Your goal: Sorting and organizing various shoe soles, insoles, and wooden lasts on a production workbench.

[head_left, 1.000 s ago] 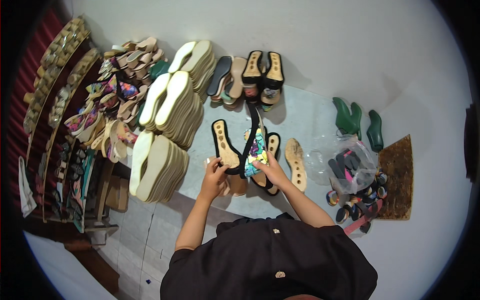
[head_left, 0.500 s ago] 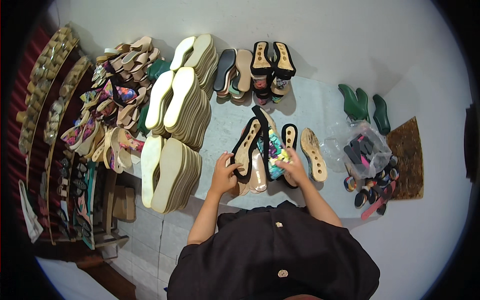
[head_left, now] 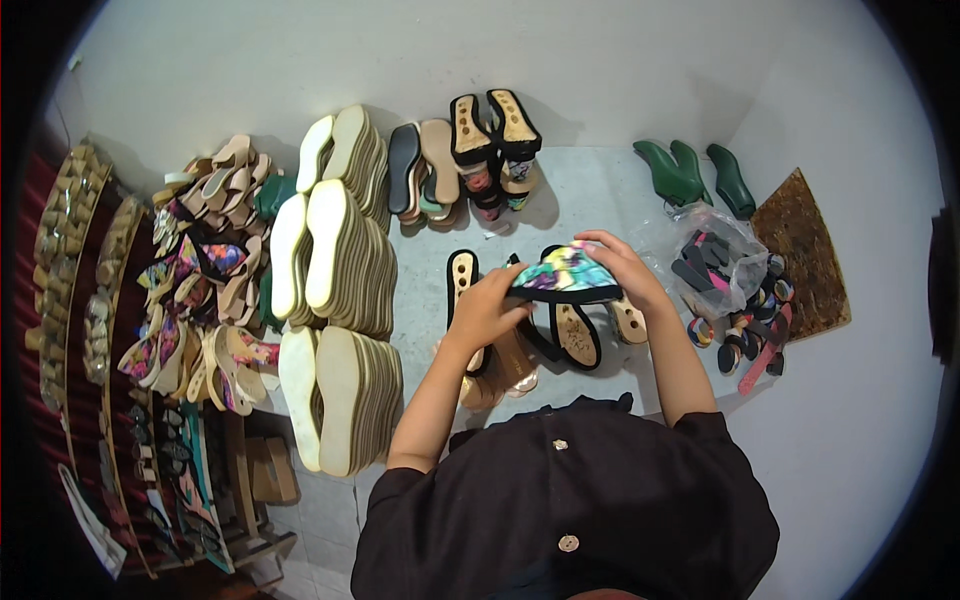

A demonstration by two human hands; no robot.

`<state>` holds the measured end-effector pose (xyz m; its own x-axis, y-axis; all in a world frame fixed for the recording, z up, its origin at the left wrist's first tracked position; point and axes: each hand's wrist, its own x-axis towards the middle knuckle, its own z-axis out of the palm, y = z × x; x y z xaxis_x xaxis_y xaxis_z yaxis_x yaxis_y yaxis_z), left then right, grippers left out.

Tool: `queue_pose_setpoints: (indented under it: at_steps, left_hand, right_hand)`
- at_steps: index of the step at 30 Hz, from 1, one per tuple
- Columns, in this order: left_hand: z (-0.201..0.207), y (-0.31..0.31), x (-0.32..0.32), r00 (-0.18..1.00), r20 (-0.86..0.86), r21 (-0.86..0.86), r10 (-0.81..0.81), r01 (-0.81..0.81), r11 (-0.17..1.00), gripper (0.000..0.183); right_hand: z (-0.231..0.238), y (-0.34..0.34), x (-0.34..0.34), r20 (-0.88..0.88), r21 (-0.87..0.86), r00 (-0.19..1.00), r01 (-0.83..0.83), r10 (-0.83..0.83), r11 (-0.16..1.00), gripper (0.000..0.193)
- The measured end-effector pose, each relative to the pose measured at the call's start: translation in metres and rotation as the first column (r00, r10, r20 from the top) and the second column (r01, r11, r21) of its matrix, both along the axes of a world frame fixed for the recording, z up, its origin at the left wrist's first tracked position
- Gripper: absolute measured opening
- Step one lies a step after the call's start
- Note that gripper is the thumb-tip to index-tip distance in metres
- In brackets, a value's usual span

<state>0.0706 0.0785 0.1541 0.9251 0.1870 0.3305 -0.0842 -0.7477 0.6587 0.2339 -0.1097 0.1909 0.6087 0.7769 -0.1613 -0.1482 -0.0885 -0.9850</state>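
Note:
In front of me, both hands hold up a multicoloured patterned shoe upper (head_left: 566,272) with a black lower edge. My left hand (head_left: 487,308) grips its left end, the fingers closed round it. My right hand (head_left: 622,268) has its fingers closed over the right end. Under the hands lies a black-rimmed sole (head_left: 576,342), partly covered by the upper. Left of it, a black-rimmed sole with holes (head_left: 462,272) is partly hidden by my left hand. A bare sole with holes (head_left: 629,324) shows beside my right forearm. Shiny pinkish insoles (head_left: 513,368) lie near the table edge.
Tall stacks of cream soles (head_left: 352,395) stand at left, beside piled sandals (head_left: 225,270). Black-rimmed shoes (head_left: 495,135) and dark and tan insoles (head_left: 405,160) sit at the back. Green shoe lasts (head_left: 672,172), a clear plastic bag (head_left: 725,265) and a brown board (head_left: 805,255) are at right.
The patterned upper has turned from upright to nearly level and risen, now in both hands. My left hand has let go of the black-rimmed holed sole. The view has shifted slightly.

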Motion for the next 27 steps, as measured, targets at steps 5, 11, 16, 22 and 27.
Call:
queue_pose_setpoints:
  at_steps: [5, 11, 16, 22, 27]
  left_hand:
    - [-0.029, -0.01, -0.005, 0.982, -0.033, -0.585, 0.186, -0.17, 0.793, 0.04]
    - [-0.062, -0.002, -0.02, 0.897, -0.092, -0.829, 0.432, -0.31, 0.467, 0.034]
    - [-0.061, -0.003, -0.034, 0.87, -0.117, -0.9, 0.48, -0.297, 0.32, 0.03]
    - [-0.055, -0.035, -0.014, 0.925, -0.076, -0.855, 0.373, -0.253, 0.453, 0.04]
    - [-0.059, -0.061, 0.002, 0.977, 0.012, -0.875, 0.215, -0.094, 0.475, 0.044]
  right_hand:
    - [-0.007, -0.011, -0.011, -0.219, 0.256, 0.976, 0.066, -0.008, 0.965, 0.051]
    - [-0.069, -0.011, -0.029, 0.71, -0.475, 0.695, 0.351, 0.115, 0.807, 0.041]
    - [-0.087, -0.014, -0.028, 0.776, -0.374, 0.63, 0.437, 0.019, 0.818, 0.041]
    - [-0.08, -0.009, -0.037, 0.304, -0.183, 0.953, 0.053, 0.006, 0.982, 0.048]
    - [-0.072, -0.002, -0.06, 0.352, -0.321, 0.918, -0.062, 0.18, 0.945, 0.067]
